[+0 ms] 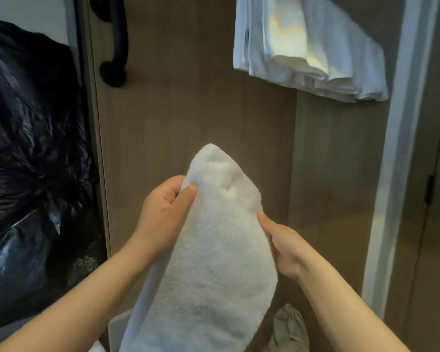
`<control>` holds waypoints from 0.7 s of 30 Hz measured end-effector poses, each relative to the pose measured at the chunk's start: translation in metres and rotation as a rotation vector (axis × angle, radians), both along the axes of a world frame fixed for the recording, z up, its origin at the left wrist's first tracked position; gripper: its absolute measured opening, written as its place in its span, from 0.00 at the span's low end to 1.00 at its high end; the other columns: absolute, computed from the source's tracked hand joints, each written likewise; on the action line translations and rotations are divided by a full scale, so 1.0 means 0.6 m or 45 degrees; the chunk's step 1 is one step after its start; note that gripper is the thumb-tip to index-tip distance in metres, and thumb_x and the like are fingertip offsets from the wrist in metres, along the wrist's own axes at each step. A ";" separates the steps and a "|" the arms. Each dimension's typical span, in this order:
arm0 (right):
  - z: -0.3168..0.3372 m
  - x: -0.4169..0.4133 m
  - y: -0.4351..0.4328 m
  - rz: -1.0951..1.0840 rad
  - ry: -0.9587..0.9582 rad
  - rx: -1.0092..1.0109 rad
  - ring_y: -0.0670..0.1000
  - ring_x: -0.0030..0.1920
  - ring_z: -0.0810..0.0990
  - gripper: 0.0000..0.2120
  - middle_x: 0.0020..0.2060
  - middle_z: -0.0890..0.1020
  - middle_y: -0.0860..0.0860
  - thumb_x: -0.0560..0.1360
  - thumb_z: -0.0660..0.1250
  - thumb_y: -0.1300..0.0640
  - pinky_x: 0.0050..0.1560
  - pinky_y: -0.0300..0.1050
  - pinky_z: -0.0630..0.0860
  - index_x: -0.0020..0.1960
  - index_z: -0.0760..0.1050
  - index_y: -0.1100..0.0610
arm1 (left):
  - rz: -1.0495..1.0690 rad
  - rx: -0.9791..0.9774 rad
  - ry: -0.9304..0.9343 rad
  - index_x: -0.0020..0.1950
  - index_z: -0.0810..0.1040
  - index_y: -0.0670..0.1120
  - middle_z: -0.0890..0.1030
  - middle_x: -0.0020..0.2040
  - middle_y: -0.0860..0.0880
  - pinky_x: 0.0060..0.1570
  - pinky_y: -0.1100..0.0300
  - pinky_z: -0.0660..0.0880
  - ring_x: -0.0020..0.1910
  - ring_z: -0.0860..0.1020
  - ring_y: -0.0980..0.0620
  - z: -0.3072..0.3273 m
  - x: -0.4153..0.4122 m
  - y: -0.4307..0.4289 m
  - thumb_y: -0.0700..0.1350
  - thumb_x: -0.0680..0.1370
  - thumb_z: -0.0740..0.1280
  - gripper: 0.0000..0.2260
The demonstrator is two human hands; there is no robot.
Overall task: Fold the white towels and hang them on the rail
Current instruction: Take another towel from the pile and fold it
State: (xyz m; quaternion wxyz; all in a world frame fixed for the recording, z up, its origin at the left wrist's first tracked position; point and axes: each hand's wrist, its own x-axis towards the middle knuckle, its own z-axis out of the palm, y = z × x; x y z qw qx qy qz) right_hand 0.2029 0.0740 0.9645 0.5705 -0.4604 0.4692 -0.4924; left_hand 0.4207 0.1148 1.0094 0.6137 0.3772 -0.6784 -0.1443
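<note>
Both bare forearms reach forward from the lower corners, the left hand (167, 209) pinching the white towel (214, 262) between thumb and curled fingers, the right hand (286, 247) gripping its opposite edge lower down, thumb on top.

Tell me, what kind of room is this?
Probably a closet or laundry cupboard: folded white towels hang up high, a wooden wall stands behind, and a full black bag sits left.

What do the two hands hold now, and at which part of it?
Both hold one towel. The left hand pinches its left edge near the top; the right hand grips its right edge, lower down.
</note>
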 end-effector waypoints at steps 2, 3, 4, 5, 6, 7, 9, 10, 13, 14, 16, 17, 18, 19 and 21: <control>0.023 -0.008 0.003 0.008 -0.040 -0.026 0.56 0.51 0.84 0.17 0.48 0.87 0.51 0.76 0.66 0.43 0.46 0.51 0.76 0.50 0.85 0.55 | -0.001 -0.003 0.000 0.41 0.76 0.39 0.77 0.37 0.42 0.37 0.54 0.70 0.34 0.73 0.51 0.020 0.007 0.002 0.54 0.75 0.60 0.18; 0.035 -0.012 0.005 0.015 -0.050 -0.057 0.55 0.49 0.85 0.15 0.47 0.87 0.51 0.76 0.67 0.44 0.44 0.50 0.77 0.50 0.85 0.54 | -0.009 -0.001 0.011 0.42 0.76 0.39 0.78 0.38 0.42 0.37 0.53 0.70 0.34 0.74 0.50 0.029 0.010 0.002 0.55 0.75 0.60 0.19; 0.047 -0.015 0.007 0.018 -0.059 -0.107 0.54 0.48 0.86 0.15 0.48 0.87 0.51 0.76 0.67 0.45 0.43 0.48 0.77 0.51 0.84 0.54 | -0.028 0.010 0.036 0.43 0.77 0.39 0.78 0.39 0.40 0.37 0.52 0.71 0.34 0.74 0.49 0.038 0.013 0.001 0.55 0.75 0.61 0.19; 0.060 -0.017 0.007 0.017 -0.062 -0.174 0.52 0.48 0.86 0.14 0.49 0.86 0.50 0.77 0.66 0.45 0.43 0.47 0.77 0.53 0.84 0.54 | -0.056 0.025 0.069 0.44 0.78 0.39 0.79 0.40 0.37 0.38 0.51 0.71 0.35 0.75 0.48 0.046 0.016 0.001 0.55 0.76 0.63 0.19; 0.073 -0.019 0.007 0.005 -0.040 -0.258 0.52 0.49 0.86 0.15 0.50 0.86 0.50 0.78 0.65 0.46 0.45 0.47 0.77 0.55 0.83 0.54 | -0.084 0.037 0.097 0.45 0.79 0.39 0.80 0.42 0.35 0.38 0.50 0.71 0.35 0.75 0.47 0.054 0.018 0.000 0.55 0.77 0.65 0.18; 0.085 -0.020 0.007 -0.026 0.020 -0.348 0.52 0.51 0.85 0.15 0.50 0.86 0.50 0.79 0.64 0.46 0.48 0.49 0.77 0.56 0.82 0.55 | -0.098 0.040 0.111 0.46 0.79 0.39 0.80 0.43 0.34 0.39 0.50 0.72 0.36 0.76 0.46 0.063 0.021 -0.001 0.55 0.77 0.67 0.18; 0.107 -0.023 0.008 -0.110 0.198 -0.477 0.55 0.52 0.84 0.15 0.48 0.86 0.52 0.79 0.65 0.47 0.56 0.52 0.76 0.53 0.83 0.58 | -0.070 0.018 0.078 0.45 0.80 0.39 0.80 0.43 0.33 0.39 0.50 0.72 0.36 0.76 0.45 0.077 0.025 -0.002 0.54 0.75 0.70 0.16; 0.118 -0.026 0.008 -0.162 0.291 -0.517 0.54 0.51 0.84 0.15 0.47 0.87 0.52 0.79 0.66 0.47 0.56 0.52 0.77 0.50 0.83 0.58 | -0.044 -0.001 0.042 0.45 0.80 0.39 0.80 0.42 0.32 0.39 0.50 0.72 0.35 0.76 0.44 0.083 0.027 -0.003 0.53 0.75 0.71 0.15; 0.152 -0.043 0.013 -0.229 0.477 -0.607 0.43 0.37 0.84 0.15 0.40 0.87 0.49 0.78 0.67 0.47 0.40 0.39 0.76 0.43 0.84 0.57 | 0.062 -0.058 -0.069 0.42 0.80 0.38 0.80 0.37 0.37 0.36 0.52 0.71 0.32 0.75 0.42 0.095 0.031 -0.004 0.49 0.77 0.70 0.13; 0.162 -0.050 0.018 -0.214 0.501 -0.615 0.41 0.29 0.81 0.15 0.37 0.86 0.48 0.78 0.67 0.47 0.33 0.36 0.72 0.42 0.84 0.57 | 0.098 -0.067 -0.115 0.42 0.80 0.37 0.80 0.37 0.37 0.35 0.52 0.71 0.32 0.74 0.41 0.100 0.034 -0.004 0.49 0.77 0.69 0.14; 0.181 -0.062 0.023 -0.163 0.491 -0.618 0.41 0.18 0.71 0.15 0.27 0.81 0.47 0.78 0.68 0.49 0.21 0.31 0.62 0.37 0.82 0.57 | 0.153 -0.071 -0.181 0.43 0.79 0.36 0.80 0.40 0.35 0.39 0.46 0.74 0.37 0.76 0.37 0.112 0.038 -0.005 0.50 0.78 0.67 0.16; 0.190 -0.065 0.022 -0.138 0.470 -0.610 0.41 0.17 0.66 0.15 0.23 0.77 0.46 0.78 0.68 0.50 0.19 0.31 0.59 0.36 0.80 0.56 | 0.187 -0.078 -0.200 0.42 0.79 0.35 0.80 0.41 0.34 0.39 0.46 0.73 0.37 0.76 0.37 0.119 0.041 -0.006 0.50 0.78 0.67 0.17; 0.198 -0.066 0.022 -0.128 0.433 -0.591 0.42 0.17 0.64 0.14 0.22 0.74 0.47 0.78 0.68 0.50 0.18 0.32 0.58 0.37 0.79 0.57 | 0.222 -0.086 -0.211 0.42 0.79 0.36 0.79 0.39 0.35 0.38 0.49 0.72 0.35 0.75 0.39 0.126 0.043 -0.007 0.51 0.78 0.66 0.18; 0.204 -0.066 0.020 -0.134 0.367 -0.566 0.43 0.18 0.66 0.12 0.24 0.73 0.48 0.78 0.68 0.51 0.18 0.33 0.59 0.41 0.79 0.57 | 0.242 -0.085 -0.211 0.41 0.80 0.36 0.79 0.36 0.36 0.38 0.53 0.71 0.31 0.75 0.43 0.133 0.044 -0.007 0.51 0.78 0.65 0.18; 0.216 -0.062 0.021 -0.151 0.154 -0.539 0.45 0.24 0.77 0.10 0.31 0.77 0.50 0.78 0.69 0.52 0.20 0.34 0.65 0.50 0.78 0.59 | 0.205 -0.036 -0.160 0.41 0.80 0.38 0.79 0.30 0.38 0.32 0.58 0.73 0.24 0.74 0.53 0.150 0.044 -0.006 0.51 0.78 0.66 0.17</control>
